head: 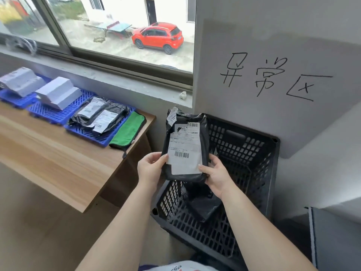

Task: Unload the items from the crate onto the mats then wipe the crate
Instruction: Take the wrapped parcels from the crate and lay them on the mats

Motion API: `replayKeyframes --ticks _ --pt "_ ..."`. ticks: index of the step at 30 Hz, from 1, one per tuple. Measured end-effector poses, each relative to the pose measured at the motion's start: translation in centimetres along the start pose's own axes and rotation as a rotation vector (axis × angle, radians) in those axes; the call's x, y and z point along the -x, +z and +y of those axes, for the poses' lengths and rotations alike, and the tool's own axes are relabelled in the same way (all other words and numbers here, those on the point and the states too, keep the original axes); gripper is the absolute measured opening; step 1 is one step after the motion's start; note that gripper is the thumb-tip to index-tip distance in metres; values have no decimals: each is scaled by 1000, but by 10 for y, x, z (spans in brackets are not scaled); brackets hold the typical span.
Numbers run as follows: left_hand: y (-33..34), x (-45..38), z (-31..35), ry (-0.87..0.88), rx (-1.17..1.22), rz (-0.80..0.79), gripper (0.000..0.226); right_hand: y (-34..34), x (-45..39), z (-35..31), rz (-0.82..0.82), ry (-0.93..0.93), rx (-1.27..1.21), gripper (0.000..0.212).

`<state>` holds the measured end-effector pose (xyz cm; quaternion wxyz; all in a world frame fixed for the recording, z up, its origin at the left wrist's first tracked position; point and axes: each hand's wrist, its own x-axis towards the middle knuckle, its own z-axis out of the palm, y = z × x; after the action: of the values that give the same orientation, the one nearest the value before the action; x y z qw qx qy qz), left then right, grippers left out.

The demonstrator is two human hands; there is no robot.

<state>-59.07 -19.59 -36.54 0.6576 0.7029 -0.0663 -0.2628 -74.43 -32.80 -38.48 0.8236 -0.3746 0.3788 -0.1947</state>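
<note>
Two hands' fingers around parcel

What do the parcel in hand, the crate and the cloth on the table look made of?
Black soft parcel: thin glossy plastic film, crinkled, with paper labels. Black lattice crate: rigid moulded plastic, matte. Green cloth with black edging: plush fabric, probably microfibre.

Wooden table, three blue mats in a row, green cloth beside, seemingly touching
</note>
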Motion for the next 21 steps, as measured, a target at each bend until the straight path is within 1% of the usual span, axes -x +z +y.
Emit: replayKeyframes --ticks 6,8,10,13,16,19,21 --pt "-54 -4 5 -19 30 81 12 45 1 16 -26 -17 69 50" --pt "-84 -7 7 -41 70 81 12 71 -1 28 -41 -31 83 47" --pt "-107 -7 9 -51 61 54 11 94 -3 40 -52 -50 111 42" --pt "-162 -4 18 -29 78 65 7 149 -2 70 -102 -40 174 42" --pt "-224 0 27 -27 150 110 9 204 1 103 -136 -21 184 48" --pt "-287 4 30 -62 218 192 16 254 8 132 -163 10 175 50" --pt "-328 5 29 -88 249 197 17 285 13 151 -193 49 142 50"
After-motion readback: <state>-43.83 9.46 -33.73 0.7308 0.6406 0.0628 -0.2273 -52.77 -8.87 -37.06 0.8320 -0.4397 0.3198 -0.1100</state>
